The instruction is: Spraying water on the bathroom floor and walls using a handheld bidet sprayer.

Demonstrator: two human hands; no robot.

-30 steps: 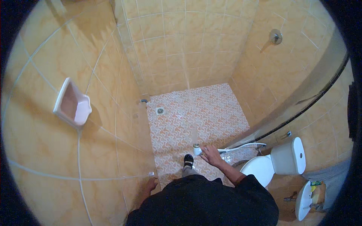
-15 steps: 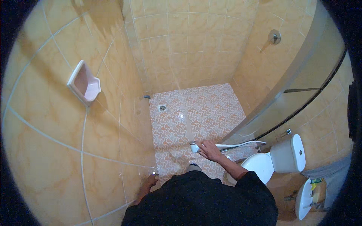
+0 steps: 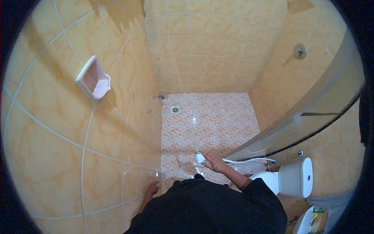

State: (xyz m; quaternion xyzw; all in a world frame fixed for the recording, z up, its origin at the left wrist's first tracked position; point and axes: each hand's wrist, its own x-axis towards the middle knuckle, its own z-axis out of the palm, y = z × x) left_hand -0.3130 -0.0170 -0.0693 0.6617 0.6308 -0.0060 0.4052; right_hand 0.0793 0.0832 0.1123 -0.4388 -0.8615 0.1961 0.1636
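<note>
My right hand (image 3: 215, 162) grips a white spray handle (image 3: 200, 157) attached to a white hose (image 3: 254, 160). A jet of water (image 3: 195, 134) runs from the handle toward the patterned tile floor (image 3: 226, 117), where a wet spot glints. Low beside the left wall (image 3: 93, 167), my left hand (image 3: 153, 187) hangs with its fingers apart, holding nothing; whether it touches the tiles I cannot tell. My feet are mostly hidden under my dark shirt (image 3: 206, 210).
A pink soap holder (image 3: 93, 82) is on the left wall. A floor drain (image 3: 175, 110) lies ahead. At right are a glass partition (image 3: 292, 124), a round wall fitting (image 3: 299, 51), a white toilet (image 3: 296, 177) and a small sink (image 3: 306, 222).
The water jet, earlier reaching up toward the back wall, now falls lower on the floor. The view has shifted, and my foot has mostly dropped out of sight.
</note>
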